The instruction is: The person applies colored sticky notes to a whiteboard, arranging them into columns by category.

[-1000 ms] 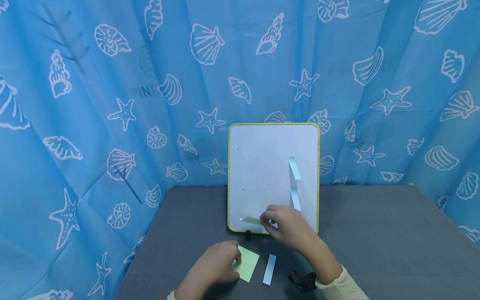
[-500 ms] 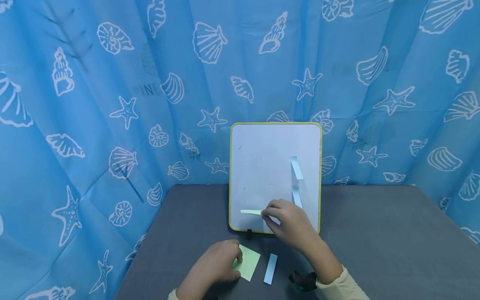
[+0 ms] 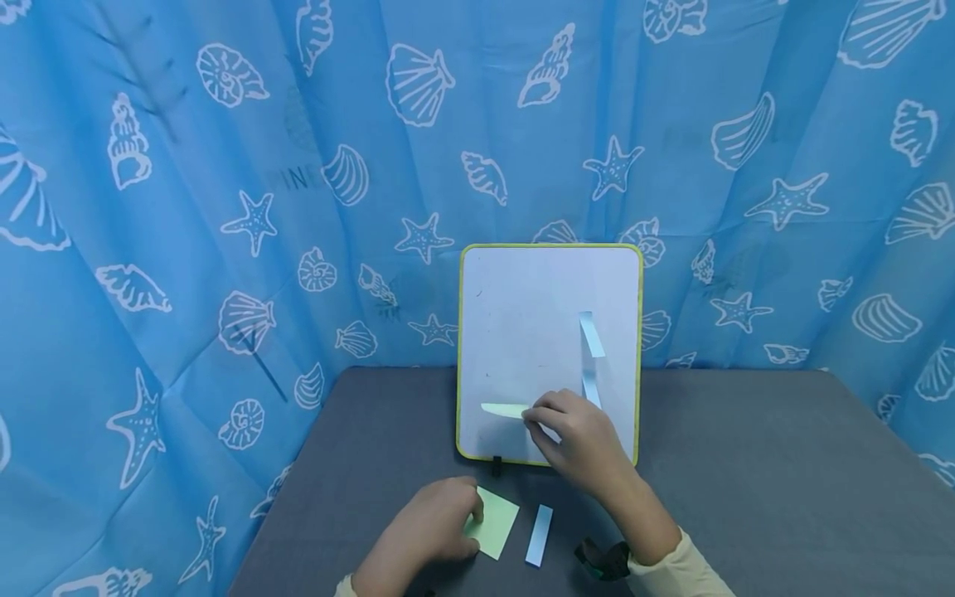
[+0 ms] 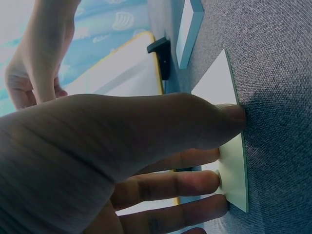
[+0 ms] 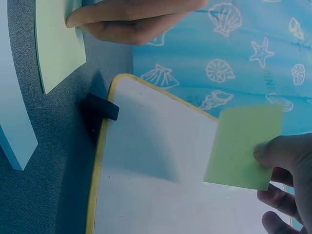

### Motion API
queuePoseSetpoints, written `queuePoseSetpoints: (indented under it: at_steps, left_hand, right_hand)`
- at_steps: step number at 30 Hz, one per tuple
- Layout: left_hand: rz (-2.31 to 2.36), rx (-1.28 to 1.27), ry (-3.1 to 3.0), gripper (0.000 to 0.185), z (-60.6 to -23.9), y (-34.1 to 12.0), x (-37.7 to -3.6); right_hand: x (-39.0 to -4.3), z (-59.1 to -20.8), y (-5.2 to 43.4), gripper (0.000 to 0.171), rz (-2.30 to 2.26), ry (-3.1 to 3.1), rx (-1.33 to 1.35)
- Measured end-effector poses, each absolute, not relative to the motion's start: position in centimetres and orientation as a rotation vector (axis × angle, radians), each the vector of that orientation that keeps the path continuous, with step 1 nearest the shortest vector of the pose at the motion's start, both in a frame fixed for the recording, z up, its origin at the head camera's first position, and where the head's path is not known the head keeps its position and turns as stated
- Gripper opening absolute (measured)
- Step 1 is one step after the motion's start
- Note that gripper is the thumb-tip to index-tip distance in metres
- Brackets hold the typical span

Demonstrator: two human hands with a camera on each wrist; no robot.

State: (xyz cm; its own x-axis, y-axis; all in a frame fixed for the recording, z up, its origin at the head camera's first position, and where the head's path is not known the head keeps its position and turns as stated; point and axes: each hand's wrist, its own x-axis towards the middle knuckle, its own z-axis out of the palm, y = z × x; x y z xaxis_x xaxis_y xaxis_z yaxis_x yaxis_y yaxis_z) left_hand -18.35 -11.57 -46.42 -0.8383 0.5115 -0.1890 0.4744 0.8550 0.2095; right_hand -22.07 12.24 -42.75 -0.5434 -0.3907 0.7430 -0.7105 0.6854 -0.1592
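Note:
In the head view my right hand (image 3: pixel 578 435) pinches a single light-green sticky note (image 3: pixel 503 410) by its right end, in front of the whiteboard (image 3: pixel 533 332). The right wrist view shows the note (image 5: pixel 239 146) from its broad side, with the thumb across it and a shadow on the board beyond. My left hand (image 3: pixel 440 526) holds a green sticky note pad (image 3: pixel 496 522) down on the table, thumb at one edge and fingers at another. Beside that pad lies a narrow blue sticky strip pad (image 3: pixel 539 536). Two blue sticky strips, an upper strip (image 3: pixel 592 334) and a lower strip (image 3: pixel 591 388), hang on the board's right side.
The yellow-rimmed whiteboard stands upright on the grey table (image 3: pixel 731 464), with a black foot (image 3: pixel 496 466) at its lower edge. Behind it hangs a blue curtain (image 3: pixel 522 191) with shell prints. A black object (image 3: pixel 600 560) sits by the right wrist.
My right hand has risen slightly along the board, lifting the green note with it and tilting it. The left hand and the pad stay in place; the head view has shifted a little.

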Motion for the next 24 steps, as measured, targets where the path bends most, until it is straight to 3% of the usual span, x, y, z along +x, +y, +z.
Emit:
queuePoseSetpoints:
  at_steps: [24]
  left_hand:
    - [0.2,0.811,2.853,0.018,-46.4,-12.3,-18.1]
  right_hand:
    - [-22.8,-41.8,10.5,0.025,0.588,-2.028,0.829]
